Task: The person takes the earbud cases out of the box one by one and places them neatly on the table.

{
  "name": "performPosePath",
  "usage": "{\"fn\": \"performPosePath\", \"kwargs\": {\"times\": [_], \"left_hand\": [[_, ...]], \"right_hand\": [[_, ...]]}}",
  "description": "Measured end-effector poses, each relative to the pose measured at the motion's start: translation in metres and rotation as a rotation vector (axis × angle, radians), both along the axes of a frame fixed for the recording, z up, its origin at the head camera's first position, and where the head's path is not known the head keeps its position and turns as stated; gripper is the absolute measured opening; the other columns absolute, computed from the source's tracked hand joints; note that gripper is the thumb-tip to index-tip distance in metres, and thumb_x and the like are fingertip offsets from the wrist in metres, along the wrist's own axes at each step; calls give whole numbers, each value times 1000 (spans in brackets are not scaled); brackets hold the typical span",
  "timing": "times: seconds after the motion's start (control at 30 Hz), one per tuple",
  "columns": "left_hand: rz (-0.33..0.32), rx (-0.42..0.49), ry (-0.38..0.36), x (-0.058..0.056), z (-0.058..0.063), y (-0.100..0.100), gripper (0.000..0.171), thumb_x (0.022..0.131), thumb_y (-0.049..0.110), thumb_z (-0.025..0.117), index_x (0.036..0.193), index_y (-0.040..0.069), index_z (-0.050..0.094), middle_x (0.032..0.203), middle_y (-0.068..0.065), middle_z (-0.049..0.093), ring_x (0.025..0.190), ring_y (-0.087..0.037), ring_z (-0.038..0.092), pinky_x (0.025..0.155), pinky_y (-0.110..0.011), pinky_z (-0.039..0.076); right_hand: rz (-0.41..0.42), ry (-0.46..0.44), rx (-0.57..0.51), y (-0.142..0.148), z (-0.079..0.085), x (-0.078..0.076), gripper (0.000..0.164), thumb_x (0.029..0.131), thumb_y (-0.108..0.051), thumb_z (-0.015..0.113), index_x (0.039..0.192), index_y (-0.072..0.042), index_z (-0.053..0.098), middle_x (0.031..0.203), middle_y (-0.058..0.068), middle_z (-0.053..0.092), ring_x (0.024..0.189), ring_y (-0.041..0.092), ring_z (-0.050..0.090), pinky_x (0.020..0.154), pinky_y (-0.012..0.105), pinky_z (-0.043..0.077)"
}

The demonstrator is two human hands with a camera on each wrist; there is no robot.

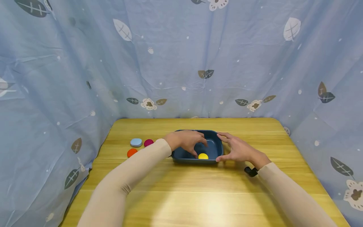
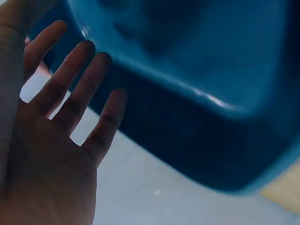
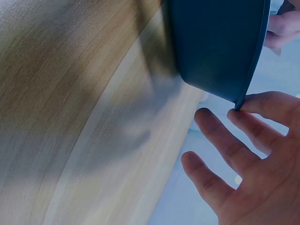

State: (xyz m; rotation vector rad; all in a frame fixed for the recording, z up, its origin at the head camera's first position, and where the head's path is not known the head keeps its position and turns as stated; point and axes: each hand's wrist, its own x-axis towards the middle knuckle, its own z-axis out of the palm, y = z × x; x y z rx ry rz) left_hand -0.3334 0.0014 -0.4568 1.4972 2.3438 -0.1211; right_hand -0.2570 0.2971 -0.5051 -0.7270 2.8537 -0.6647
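Note:
A dark blue rectangular tub [image 1: 215, 145] stands towards the back of the table. My left hand [image 1: 185, 140] reaches over its left side and down inside, fingers spread and nothing visible between them. A yellow round piece [image 1: 203, 156] lies in the tub near the left thumb tip, partly hidden by the front wall. At the right end, my right hand [image 1: 241, 148] holds the tub with its thumb at the front corner and fingers at the back corner. In the right wrist view, fingertips meet the tub's rim [image 3: 255, 65], while two other fingers stay off it.
Left of the tub lie a light blue rounded piece [image 1: 136, 142], a magenta round piece [image 1: 148, 142] and an orange round piece [image 1: 132, 153], the last two partly behind the left sleeve. A patterned blue curtain [image 1: 181, 63] borders the wooden table [image 1: 198, 192] behind and at the sides.

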Motion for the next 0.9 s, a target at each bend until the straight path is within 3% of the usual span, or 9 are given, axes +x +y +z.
{"fn": "performPosePath", "kwargs": {"times": [0.1, 0.2, 0.47, 0.7, 0.9], "left_hand": [[-29, -36, 2, 1, -8, 10, 63, 105, 44, 90, 163, 33, 69, 170, -2, 63, 160, -25, 61, 133, -45, 53], [-65, -32, -28, 1, -13, 16, 56, 105, 35, 91, 158, 33, 73, 166, 2, 69, 159, -23, 62, 132, -42, 54], [-107, 19, -101, 1, -19, 22, 46, 101, 19, 95, 143, 31, 83, 137, 8, 80, 127, -10, 76, 113, -27, 62], [-92, 31, -81, 4, -15, 18, 44, 102, 21, 95, 143, 30, 83, 134, 8, 82, 122, -10, 77, 111, -28, 64], [-54, 56, -4, 6, -6, 10, 41, 105, 35, 91, 144, 29, 79, 133, 4, 77, 119, -12, 74, 109, -31, 64]], "right_hand": [[-3, -7, -1, -1, -1, 1, 128, 89, -77, 91, 183, -9, 37, 189, 17, 38, 165, 54, 51, 125, 74, 53], [-2, -11, -8, 0, -1, 1, 128, 89, -78, 91, 183, -10, 36, 190, 16, 37, 165, 54, 51, 125, 73, 53], [0, -6, -16, 0, -2, 0, 129, 89, -80, 90, 183, -10, 37, 190, 16, 37, 165, 54, 51, 125, 74, 52], [0, -5, -20, -2, 0, 1, 126, 90, -74, 92, 183, -9, 37, 189, 17, 37, 165, 55, 51, 125, 75, 52], [-7, -10, -12, -2, 1, 2, 127, 90, -76, 92, 183, -9, 37, 189, 18, 37, 165, 56, 51, 125, 75, 52]]}}
